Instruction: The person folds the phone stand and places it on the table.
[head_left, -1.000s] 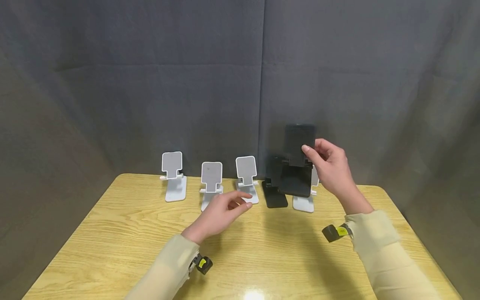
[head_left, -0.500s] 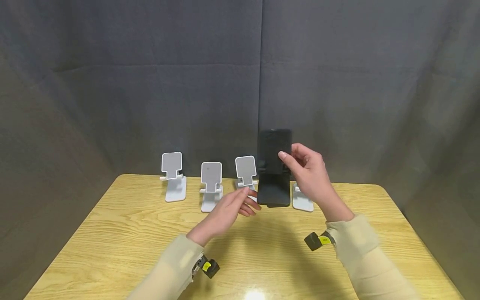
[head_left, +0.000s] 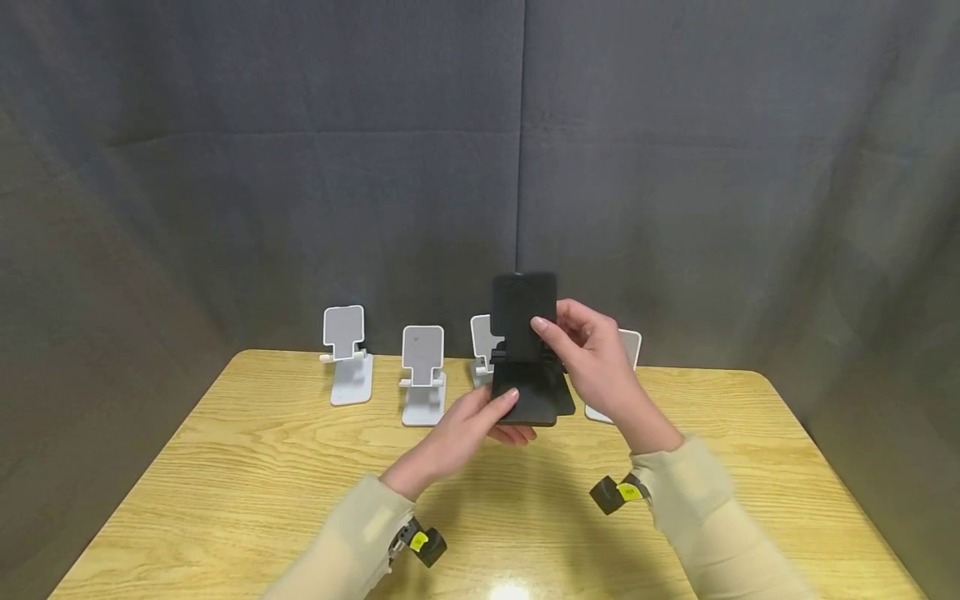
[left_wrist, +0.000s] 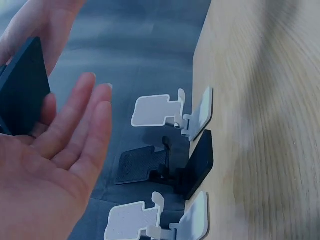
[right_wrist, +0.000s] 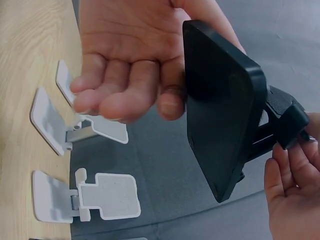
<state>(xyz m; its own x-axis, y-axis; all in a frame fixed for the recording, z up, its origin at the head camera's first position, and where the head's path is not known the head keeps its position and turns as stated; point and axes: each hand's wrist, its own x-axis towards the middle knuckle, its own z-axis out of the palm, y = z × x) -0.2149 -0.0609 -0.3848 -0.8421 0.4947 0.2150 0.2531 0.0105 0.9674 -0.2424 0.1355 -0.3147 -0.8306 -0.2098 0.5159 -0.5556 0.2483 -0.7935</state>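
We see both hands holding a black phone stand (head_left: 517, 343) in the air above the wooden counter (head_left: 225, 500).
The right hand (head_left: 594, 358) pinches its upper plate, thumb in front and fingers behind; the left hand (head_left: 463, 425) grips a corner of its base, thumb on top and fingers underneath. In the head view, the held stand partly covers another black stand (head_left: 566, 400) and a white stand (head_left: 484, 335), both on the counter. Further left we count two more, a near white stand (head_left: 423, 354) and an end white stand (head_left: 345, 335), while a half-hidden white stand (head_left: 632, 346) sits behind the right hand. A grey curtain (head_left: 360, 183) hangs behind the row.
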